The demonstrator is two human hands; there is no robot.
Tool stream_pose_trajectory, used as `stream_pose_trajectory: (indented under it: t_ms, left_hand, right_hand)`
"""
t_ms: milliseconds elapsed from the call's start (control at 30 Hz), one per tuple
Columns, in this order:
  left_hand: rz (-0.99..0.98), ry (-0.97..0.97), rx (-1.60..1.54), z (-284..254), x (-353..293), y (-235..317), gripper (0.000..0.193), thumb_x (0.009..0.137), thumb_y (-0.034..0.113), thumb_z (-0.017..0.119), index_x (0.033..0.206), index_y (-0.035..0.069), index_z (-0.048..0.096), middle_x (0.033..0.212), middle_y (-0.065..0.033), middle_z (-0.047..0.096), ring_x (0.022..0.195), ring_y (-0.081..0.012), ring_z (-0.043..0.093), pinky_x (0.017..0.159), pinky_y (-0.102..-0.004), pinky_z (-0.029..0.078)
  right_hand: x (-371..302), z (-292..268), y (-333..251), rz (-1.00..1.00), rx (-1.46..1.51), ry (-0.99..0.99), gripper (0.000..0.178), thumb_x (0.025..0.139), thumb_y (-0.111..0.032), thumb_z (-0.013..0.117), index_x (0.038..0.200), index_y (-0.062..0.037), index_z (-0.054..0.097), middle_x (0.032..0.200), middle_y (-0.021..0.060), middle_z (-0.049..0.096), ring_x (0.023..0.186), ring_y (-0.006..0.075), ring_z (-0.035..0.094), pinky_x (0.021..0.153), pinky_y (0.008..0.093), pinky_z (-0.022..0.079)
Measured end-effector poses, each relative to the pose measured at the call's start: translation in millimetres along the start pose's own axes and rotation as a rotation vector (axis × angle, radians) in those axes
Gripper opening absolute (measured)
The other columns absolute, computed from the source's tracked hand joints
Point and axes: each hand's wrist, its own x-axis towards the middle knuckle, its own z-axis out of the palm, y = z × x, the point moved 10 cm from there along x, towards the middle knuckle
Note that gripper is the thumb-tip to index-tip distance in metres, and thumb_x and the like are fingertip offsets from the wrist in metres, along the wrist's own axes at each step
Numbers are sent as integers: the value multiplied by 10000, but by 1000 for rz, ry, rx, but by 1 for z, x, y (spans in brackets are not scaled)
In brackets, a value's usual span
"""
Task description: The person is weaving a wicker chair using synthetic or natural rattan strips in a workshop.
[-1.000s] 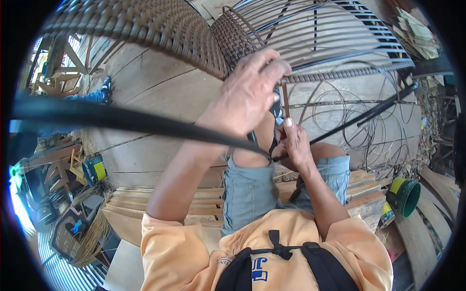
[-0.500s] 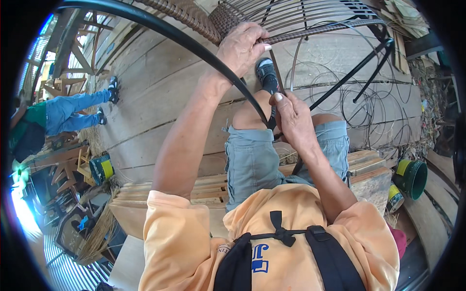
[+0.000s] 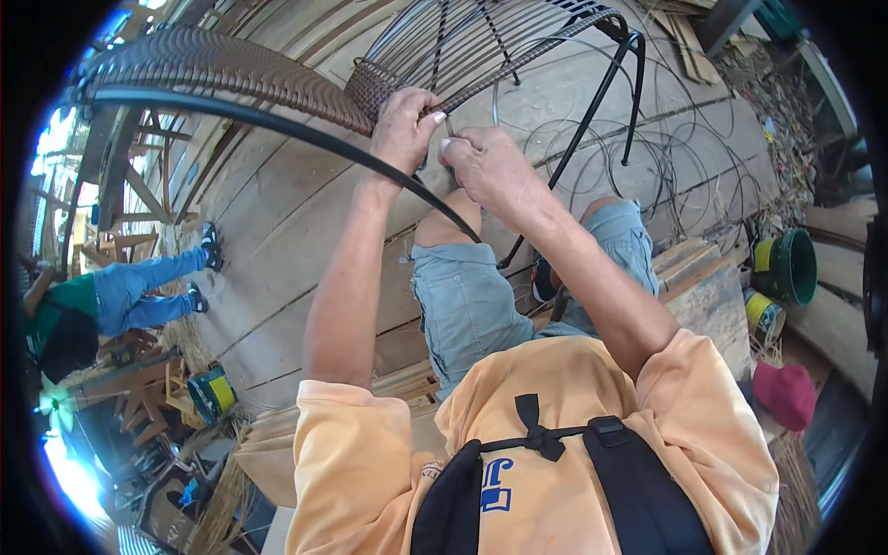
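Observation:
A chair with a black metal frame [image 3: 303, 137] lies across my view. Its brown woven panel [image 3: 213, 76] is at the upper left, and stretched strands [image 3: 481, 48] run along the other part. My left hand [image 3: 404, 129] is closed at the wrapped corner beside the small woven patch [image 3: 372, 85], thumb and fingers pinched on the strand at the edge. Close to its right, my right hand [image 3: 495, 171] is closed on a brown flat strand [image 3: 450, 126], of which a short length shows between the hands. The fingertips partly hide the weave.
Loose loops of strand [image 3: 661, 171] lie on the plank floor at right. A wooden bench [image 3: 689, 277] is under me. Green buckets [image 3: 786, 266] stand at right, another bucket [image 3: 213, 393] at left. A red cap [image 3: 784, 396] lies lower right. Another person [image 3: 139, 296] stands at left.
My right hand has moved up and left, close to my left hand, shortening the visible strand between them. The chair and my left hand appear further left as the view shifts.

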Motion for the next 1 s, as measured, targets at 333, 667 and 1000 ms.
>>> stream_pose_trajectory:
  t_ms: [333,667,1000]
  left_hand:
    - [85,2,43,48,-49,66,238,712,77,609,941,52,554,1055,-150,519,1055,-329,463,926,-422,355]
    - [125,-104,235,107,-98,116,308,777,108,532,1074,50,474,1187,-145,427,1145,-367,381,962,-468,313]
    - [-325,106,-421,62,-79,113,321,889,-26,338,1205,-42,389,1235,-153,421,1161,-225,418,1001,-338,313]
  right_hand:
    - [-44,-25,-15,-493,-368,39,273,826,-188,473,743,57,559,614,119,517,548,162,477,528,321,419]
    - [-95,-58,29,-240,-189,36,223,818,-125,457,689,48,510,636,192,548,575,320,556,527,381,438]
    - [-152,-58,100,260,-69,-166,218,834,-171,479,808,43,512,709,268,553,699,425,564,607,443,442]
